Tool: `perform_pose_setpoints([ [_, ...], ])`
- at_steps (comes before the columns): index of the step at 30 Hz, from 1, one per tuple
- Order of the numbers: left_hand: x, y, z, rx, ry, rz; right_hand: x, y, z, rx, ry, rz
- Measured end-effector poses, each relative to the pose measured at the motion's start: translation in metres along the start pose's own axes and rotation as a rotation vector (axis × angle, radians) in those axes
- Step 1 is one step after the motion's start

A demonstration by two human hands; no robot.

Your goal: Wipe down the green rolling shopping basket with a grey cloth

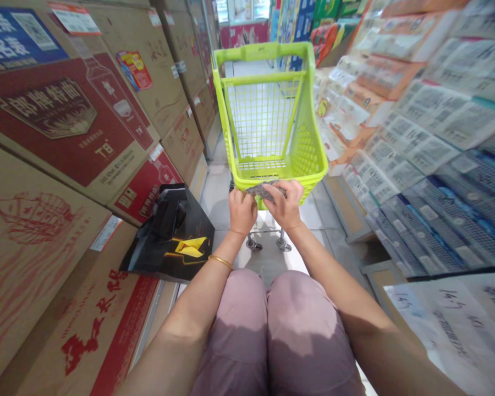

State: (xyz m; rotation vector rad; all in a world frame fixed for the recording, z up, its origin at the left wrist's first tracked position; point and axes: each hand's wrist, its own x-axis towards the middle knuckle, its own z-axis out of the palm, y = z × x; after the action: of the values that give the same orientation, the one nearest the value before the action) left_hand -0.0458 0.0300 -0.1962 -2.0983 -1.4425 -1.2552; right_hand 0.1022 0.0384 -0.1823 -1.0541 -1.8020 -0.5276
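Observation:
A lime-green shopping cart [319,159] stands in front of my knees, its near rim level with my hands. Between the hands lies a crumpled grey cloth [260,190] against that rim. My left hand [243,212], with a gold bangle on the wrist, is closed at the cloth's left end. Curled fingers of my right hand [287,202] press the cloth from the right. Part of the cloth is hidden under the fingers. The cart's basket shows its grid walls and floor, and two casters [253,245] show below.
Stacked cardboard cartons [58,115] line the left side. A black bag [173,231] with a yellow mark leans there near my left forearm. Shelves of wrapped packs [421,137] run along the right. White tiled floor [218,192] runs along the narrow aisle.

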Motion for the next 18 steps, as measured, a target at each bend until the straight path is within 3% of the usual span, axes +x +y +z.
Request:
perform_pose_setpoints([
  [9, 0.002, -0.002, -0.001, -0.045, -0.062, -0.011, -0.044, -0.003, 0.016, 0.004, -0.129, -0.042],
  [18, 0.003, 0.0, -0.001, -0.041, -0.049, -0.033, -0.054, -0.004, 0.014, 0.01, -0.231, -0.039],
])
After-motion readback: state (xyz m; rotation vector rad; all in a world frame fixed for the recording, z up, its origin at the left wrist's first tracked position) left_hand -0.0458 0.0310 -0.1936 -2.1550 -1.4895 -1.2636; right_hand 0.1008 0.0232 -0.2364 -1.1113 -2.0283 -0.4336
